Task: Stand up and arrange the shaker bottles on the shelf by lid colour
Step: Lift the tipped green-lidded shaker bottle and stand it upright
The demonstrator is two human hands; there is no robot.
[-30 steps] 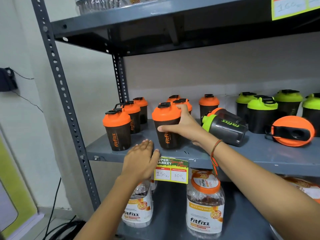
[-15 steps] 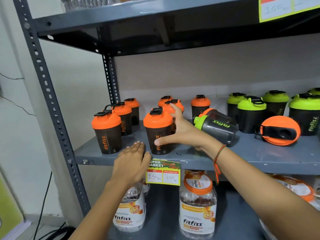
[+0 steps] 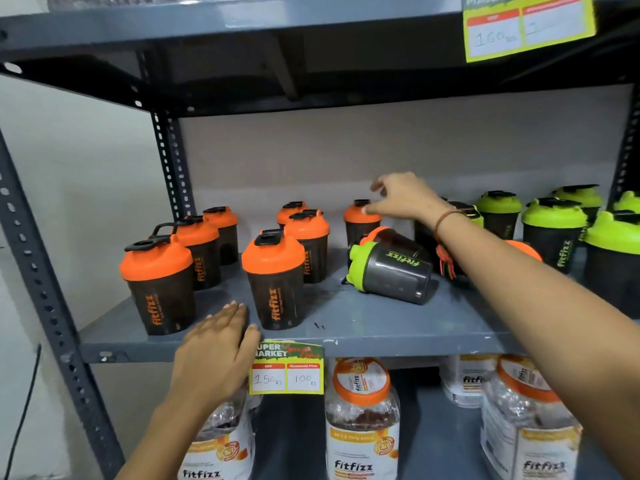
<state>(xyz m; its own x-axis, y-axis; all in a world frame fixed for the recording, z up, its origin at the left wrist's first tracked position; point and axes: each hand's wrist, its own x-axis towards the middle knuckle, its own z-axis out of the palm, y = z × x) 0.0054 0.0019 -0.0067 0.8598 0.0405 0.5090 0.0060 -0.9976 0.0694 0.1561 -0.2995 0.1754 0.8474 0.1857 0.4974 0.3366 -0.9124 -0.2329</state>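
shelf post (image 3: pixel 38 271): grey perforated upright at far left.
left hand (image 3: pixel 216 351): flat and open, palm down on the front edge of the shelf (image 3: pixel 381 327), holding nothing, just beside the front orange bottle.
orange-lid bottles (image 3: pixel 273 271): seven upright on the left half of the shelf, in loose rows running front to back.
price tag (image 3: pixel 286 368): fixed to the shelf edge, reads 150 and 100.
fallen bottle (image 3: pixel 389 266): green lid, lying on its side mid-shelf, lid pointing left.
right hand (image 3: pixel 403 199): fingers loosely spread, empty, over the rear orange bottle (image 3: pixel 360 220); thumb tip at its lid.
green-lid bottles (image 3: pixel 554 226): upright, grouped at right.
jars (image 3: pixel 362 420): on the shelf below.
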